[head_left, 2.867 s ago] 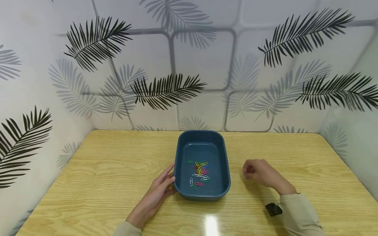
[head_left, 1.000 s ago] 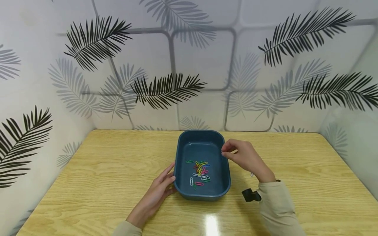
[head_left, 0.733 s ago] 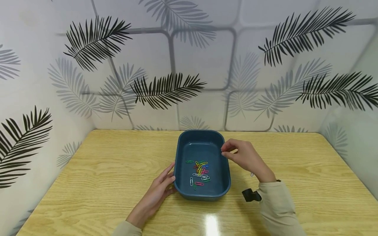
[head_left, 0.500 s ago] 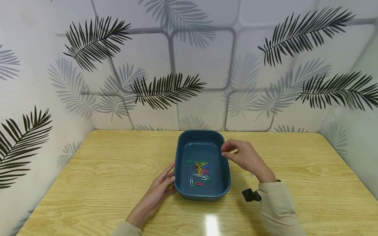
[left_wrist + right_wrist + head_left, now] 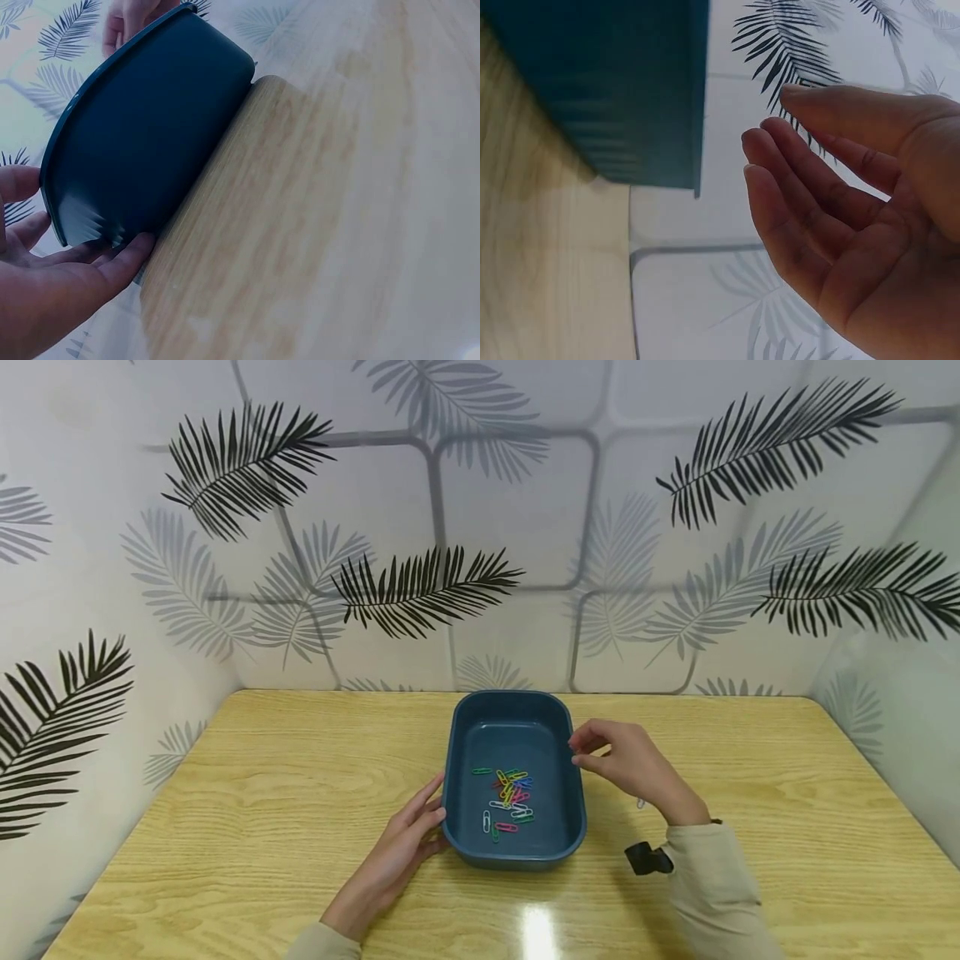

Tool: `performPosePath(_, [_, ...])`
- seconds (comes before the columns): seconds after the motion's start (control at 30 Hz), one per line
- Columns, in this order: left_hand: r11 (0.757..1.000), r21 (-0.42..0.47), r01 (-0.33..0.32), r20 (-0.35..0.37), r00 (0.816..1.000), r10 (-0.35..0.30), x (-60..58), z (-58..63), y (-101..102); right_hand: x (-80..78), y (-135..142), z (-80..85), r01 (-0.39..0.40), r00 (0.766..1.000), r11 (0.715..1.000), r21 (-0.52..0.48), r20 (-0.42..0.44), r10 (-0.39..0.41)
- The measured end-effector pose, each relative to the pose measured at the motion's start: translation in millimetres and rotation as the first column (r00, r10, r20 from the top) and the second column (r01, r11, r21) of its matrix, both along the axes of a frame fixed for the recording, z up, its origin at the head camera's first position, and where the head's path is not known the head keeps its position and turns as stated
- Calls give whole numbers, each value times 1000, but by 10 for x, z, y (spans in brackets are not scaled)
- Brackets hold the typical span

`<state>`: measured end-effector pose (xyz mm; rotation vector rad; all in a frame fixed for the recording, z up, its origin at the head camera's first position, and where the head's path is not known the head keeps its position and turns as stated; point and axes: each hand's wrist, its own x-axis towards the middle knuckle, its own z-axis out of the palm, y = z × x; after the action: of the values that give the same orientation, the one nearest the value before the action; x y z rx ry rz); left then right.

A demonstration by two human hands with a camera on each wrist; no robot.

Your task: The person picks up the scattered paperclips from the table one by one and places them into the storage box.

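A dark blue plastic bin (image 5: 517, 853) stands on the wooden table, with several coloured paper clips (image 5: 510, 793) scattered on its floor. My left hand (image 5: 401, 843) rests against the bin's left outer wall. In the left wrist view its fingers (image 5: 124, 262) lie along that wall, one touching near the rim. Just off the bin's right rim hovers my right hand (image 5: 626, 764). Its thumb and fingers are apart and loosely bent, with nothing seen between them in the right wrist view. A pale paper clip (image 5: 641, 803) lies on the table by the right wrist, partly hidden.
The light wooden table (image 5: 300, 777) runs back to a wall (image 5: 517, 510) with a leaf pattern. Similar walls stand at left and right. A black wrist camera (image 5: 648, 858) sits by the right sleeve.
From the table at right, my right hand came over the bin's right rim. More blue then appeared among the clips. Its fingers have since parted and drawn slightly right. The left hand stayed put.
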<state>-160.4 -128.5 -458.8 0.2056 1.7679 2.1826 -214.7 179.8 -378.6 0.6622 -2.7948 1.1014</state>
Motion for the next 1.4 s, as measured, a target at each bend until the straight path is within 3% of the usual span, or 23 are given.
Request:
performPosePath(0.2, [1000,-13,1,1,1000,-1,-4,-15,2,0,244,-125,20,999,999,45,47,-22])
performPosePath(0.37, [1000,-19,4,3,1000,-4,-7,-26,-3,-50,482,-252,19,995,989,144,92,-32])
performPosePath(0.6, [1000,-28,11,-12,1000,-11,-4,-37,-15,-96,746,-361,42,975,970,241,203,-92])
performPosePath(0.9, [1000,-14,5,-3,1000,-5,-6,-35,-16,-103,749,-462,46,974,970,240,204,-97])
performPosePath(1.2, [1000,-15,5,-3,1000,-5,-13,-29,-10,-64,680,-448,69,966,951,300,219,-140])
performPosePath(1.4, [1000,-10,5,-6,1000,-5,-7,-18,-5,-69,700,-459,37,971,959,282,217,-102])
